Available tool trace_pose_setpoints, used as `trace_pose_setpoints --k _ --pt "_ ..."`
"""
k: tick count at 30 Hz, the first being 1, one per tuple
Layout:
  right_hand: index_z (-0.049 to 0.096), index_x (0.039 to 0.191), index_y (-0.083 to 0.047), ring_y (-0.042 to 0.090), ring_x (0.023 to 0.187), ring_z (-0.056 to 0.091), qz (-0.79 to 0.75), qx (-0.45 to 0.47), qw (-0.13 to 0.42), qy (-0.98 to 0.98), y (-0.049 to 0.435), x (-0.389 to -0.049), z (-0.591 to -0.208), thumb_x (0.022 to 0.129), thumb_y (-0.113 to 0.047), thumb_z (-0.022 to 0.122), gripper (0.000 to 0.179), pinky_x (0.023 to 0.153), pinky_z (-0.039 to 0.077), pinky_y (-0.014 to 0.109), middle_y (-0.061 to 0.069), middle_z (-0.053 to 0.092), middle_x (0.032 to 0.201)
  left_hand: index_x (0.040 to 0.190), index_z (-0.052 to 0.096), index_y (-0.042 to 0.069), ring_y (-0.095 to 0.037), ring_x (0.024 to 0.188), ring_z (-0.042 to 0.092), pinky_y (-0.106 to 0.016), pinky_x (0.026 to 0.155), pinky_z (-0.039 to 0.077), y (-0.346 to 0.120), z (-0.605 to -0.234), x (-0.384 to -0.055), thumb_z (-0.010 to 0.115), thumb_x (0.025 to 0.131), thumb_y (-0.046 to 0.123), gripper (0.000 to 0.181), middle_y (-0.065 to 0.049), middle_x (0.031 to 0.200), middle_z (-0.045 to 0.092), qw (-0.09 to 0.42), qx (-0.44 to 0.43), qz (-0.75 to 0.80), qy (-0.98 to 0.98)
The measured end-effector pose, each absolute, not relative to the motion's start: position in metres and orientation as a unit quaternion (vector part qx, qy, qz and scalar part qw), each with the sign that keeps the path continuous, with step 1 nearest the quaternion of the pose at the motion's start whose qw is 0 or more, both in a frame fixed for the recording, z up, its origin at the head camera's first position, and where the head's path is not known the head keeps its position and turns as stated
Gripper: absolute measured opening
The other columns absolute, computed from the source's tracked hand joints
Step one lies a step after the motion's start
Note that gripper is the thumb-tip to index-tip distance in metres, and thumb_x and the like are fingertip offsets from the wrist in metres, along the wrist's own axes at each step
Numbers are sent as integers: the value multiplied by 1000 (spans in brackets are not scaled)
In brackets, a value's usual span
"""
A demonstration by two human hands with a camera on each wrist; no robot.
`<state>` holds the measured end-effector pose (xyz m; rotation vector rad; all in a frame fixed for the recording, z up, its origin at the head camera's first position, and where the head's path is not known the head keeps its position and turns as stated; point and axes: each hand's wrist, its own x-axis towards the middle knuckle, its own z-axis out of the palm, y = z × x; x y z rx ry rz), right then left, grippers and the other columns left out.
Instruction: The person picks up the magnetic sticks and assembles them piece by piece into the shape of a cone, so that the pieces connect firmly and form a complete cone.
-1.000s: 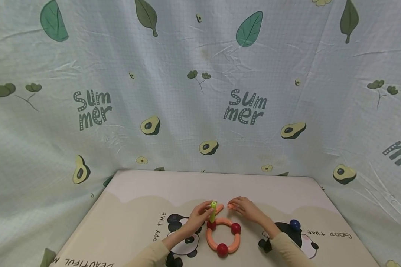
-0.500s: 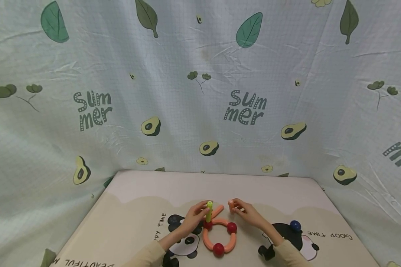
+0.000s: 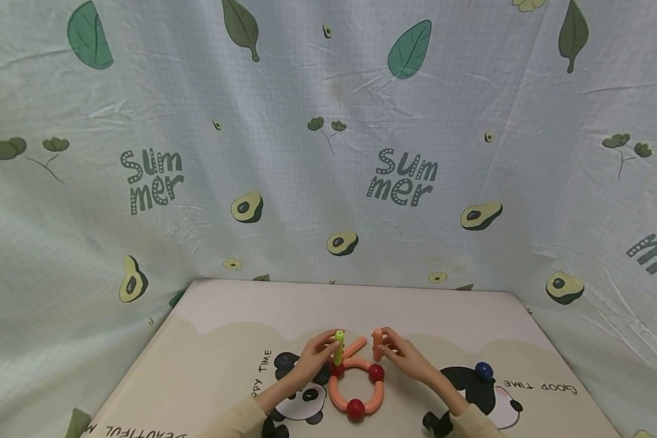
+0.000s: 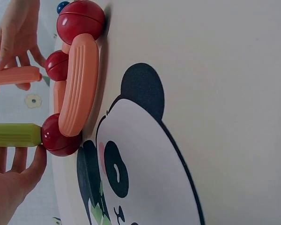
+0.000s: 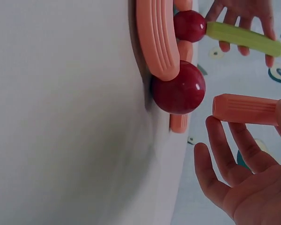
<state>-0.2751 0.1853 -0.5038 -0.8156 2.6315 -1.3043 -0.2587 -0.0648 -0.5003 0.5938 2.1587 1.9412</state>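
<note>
On the table lies a ring of curved orange pieces (image 3: 336, 396) joined by red balls, one at the front (image 3: 356, 410). My left hand (image 3: 312, 360) holds a yellow-green stick (image 3: 339, 349) upright, its lower end touching the ring's back-left red ball (image 4: 61, 135). Between thumb and fingers of my right hand (image 3: 412, 360) is a straight orange stick (image 3: 377, 345), held upright. Its lower end hovers over the right red ball (image 5: 179, 87), with a gap between them in the right wrist view. The fingertips behind both sticks are partly hidden in the head view.
Behind the ring, another orange piece (image 3: 354, 347) lies slanted on the table. A blue ball (image 3: 484, 370) rests to the right, on the printed black animal. The tabletop (image 3: 224, 377) ends at a patterned curtain (image 3: 285, 152) at the back and sides.
The right hand has tipped its orange stick upright and brought it over the right red ball. The left hand, green stick and ring have shifted slightly left.
</note>
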Motion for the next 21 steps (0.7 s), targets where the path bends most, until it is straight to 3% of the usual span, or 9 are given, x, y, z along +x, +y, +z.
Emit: trace_pose_setpoints --k 8,12,17,21 --pt "37 124 -14 4 85 56 -443 -310 36 840 186 -269 -503 95 -28 38 32 65 46 22 15 60 103 130 38 -3 -39 107 51 -42 83 48 -67 -500 -256 41 94 20 43 -31 123 43 80 214 655 720" --pt "37 123 -17 1 85 55 -448 -320 38 834 187 -267 -505 95 -28 38 30 65 46 22 13 60 103 128 39 -5 -31 101 56 -41 80 49 -68 -500 -255 42 94 18 41 -31 114 48 62 223 650 724" --pt "36 124 -11 6 87 56 -456 -290 62 839 186 -263 -503 95 -30 39 35 67 47 25 17 58 108 127 40 -6 -18 95 57 -40 79 50 -69 -501 -255 43 94 17 40 -30 108 51 55 228 645 727" --pt "35 125 -8 6 87 56 -460 -283 67 839 186 -262 -502 94 -27 40 36 68 47 25 17 58 109 127 41 -4 -21 96 57 -40 80 50 -69 -501 -255 44 93 18 40 -29 109 52 61 219 648 727"
